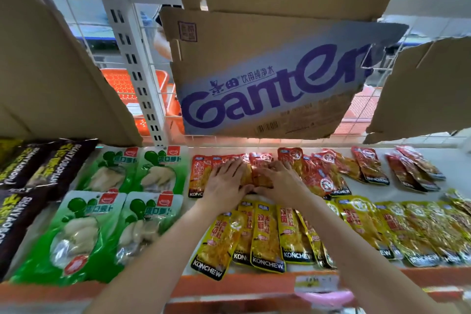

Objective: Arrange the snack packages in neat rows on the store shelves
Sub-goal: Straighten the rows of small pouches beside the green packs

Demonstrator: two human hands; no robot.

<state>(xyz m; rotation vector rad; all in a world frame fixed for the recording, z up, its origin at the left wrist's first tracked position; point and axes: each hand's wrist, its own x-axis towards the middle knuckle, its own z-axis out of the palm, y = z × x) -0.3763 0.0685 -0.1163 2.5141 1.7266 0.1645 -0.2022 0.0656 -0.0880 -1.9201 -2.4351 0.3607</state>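
Note:
Red KONCHEW snack packets (316,173) lie in a loose row at the back of the white shelf (458,160). My left hand (226,182) and my right hand (279,181) press flat, side by side, on a small stack of red packets (251,176) at the row's left end, fingers straight. Yellow KONCHEW packets (265,234) overlap in a front row below my forearms and run on to the right (418,232). More red packets (413,171) lie scattered at the back right.
Green radish packs (102,211) fill the shelf's left part, with dark packs (30,173) further left. A torn Ganten cardboard sheet (275,84) hangs just above the back row. An orange basket (132,89) shows behind the white upright (137,79).

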